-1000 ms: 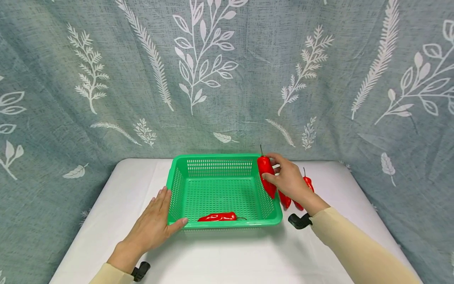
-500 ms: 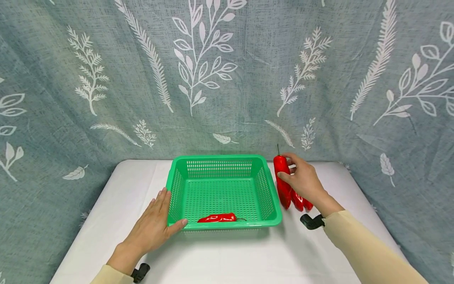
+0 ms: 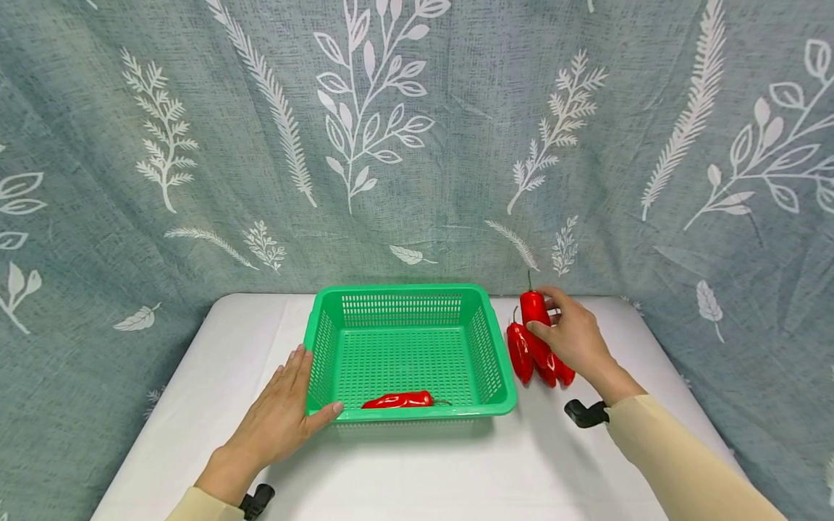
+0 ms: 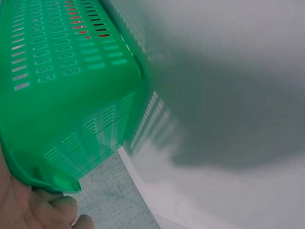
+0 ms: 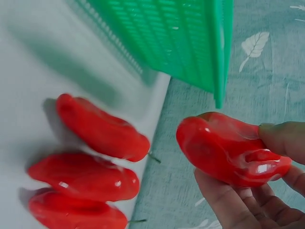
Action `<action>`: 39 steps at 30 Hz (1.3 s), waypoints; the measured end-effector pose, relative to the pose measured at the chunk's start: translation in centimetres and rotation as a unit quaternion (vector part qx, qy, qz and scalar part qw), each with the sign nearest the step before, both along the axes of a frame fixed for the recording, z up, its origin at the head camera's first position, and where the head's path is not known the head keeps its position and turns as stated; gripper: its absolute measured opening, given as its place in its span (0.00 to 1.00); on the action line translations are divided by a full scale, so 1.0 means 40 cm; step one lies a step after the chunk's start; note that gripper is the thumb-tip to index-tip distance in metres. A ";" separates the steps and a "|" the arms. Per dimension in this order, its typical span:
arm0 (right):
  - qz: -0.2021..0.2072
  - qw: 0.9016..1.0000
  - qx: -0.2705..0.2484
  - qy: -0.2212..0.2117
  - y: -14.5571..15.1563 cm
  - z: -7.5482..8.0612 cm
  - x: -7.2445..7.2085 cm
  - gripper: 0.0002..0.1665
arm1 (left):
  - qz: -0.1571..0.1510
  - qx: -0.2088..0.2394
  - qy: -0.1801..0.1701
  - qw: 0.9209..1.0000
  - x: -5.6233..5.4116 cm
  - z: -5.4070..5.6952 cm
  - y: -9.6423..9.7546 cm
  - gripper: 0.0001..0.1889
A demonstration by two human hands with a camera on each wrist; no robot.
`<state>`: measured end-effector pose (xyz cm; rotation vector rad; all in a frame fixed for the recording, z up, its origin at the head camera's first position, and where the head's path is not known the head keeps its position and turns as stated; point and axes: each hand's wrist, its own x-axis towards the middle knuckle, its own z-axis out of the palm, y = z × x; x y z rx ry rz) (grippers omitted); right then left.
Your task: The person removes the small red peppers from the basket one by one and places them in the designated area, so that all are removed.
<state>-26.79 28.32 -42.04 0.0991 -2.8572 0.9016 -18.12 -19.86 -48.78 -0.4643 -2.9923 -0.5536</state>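
Observation:
My right hand (image 3: 576, 334) pinches a red pepper (image 3: 535, 311) between thumb and fingers, its stem pointing up and away. The held pepper is raised above three others on the table to the right of the green basket (image 3: 410, 289). In the right wrist view those three lie side by side: an upper pepper (image 5: 102, 128), a middle pepper (image 5: 86, 177) and a lower pepper (image 5: 76, 212). My left hand (image 3: 276, 409) rests with straight fingers against the basket's near left corner. Inside the basket, along its near wall, lies one more red pepper (image 3: 399, 400), partly hidden by the rim.
The basket stands on a white-covered table (image 3: 417, 470) and has slotted walls. A grey-green curtain (image 3: 456, 145) with white leaf prints hangs behind the table and at both sides. Black wrist straps (image 3: 586, 413) show by both sleeves.
My right hand has moved right with its pepper, from the basket's right rim to above the peppers on the table. The left hand and the basket have stayed put.

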 end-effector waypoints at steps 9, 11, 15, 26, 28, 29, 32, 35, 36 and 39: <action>-0.021 1.000 0.005 -0.017 0.045 -0.019 0.009 0.41 | 0.000 0.000 0.002 1.000 0.001 0.000 -0.001 0.57; -0.024 0.999 0.014 -0.019 0.059 -0.027 0.008 0.41 | 0.000 0.001 0.001 1.000 0.001 0.000 -0.001 0.57; -0.031 0.999 0.032 -0.019 0.087 -0.045 0.007 0.40 | 0.000 0.001 -0.003 1.000 0.002 0.001 0.000 0.57; -0.050 0.997 0.061 -0.026 0.153 -0.081 0.000 0.40 | -0.002 0.007 -0.003 1.000 0.002 0.000 -0.002 0.57; -0.053 0.996 0.068 -0.026 0.161 -0.084 -0.001 0.39 | -0.001 0.007 -0.004 1.000 0.003 0.001 -0.002 0.57; -0.056 0.996 0.072 -0.026 0.165 -0.086 -0.002 0.39 | -0.001 0.007 -0.004 1.000 0.003 0.001 -0.001 0.57; -0.062 0.994 0.078 -0.034 0.175 -0.091 -0.004 0.39 | -0.001 0.006 -0.004 1.000 0.003 0.002 -0.001 0.57; -0.069 0.993 0.081 -0.045 0.188 -0.098 -0.007 0.40 | 0.000 0.003 -0.003 1.000 0.003 0.001 -0.001 0.57; -0.071 0.993 0.081 -0.049 0.193 -0.100 -0.008 0.40 | 0.001 0.002 -0.002 1.000 0.003 0.001 0.000 0.57; -0.082 0.991 0.080 -0.063 0.203 -0.109 -0.011 0.40 | 0.001 -0.001 0.001 1.000 0.003 -0.001 0.000 0.57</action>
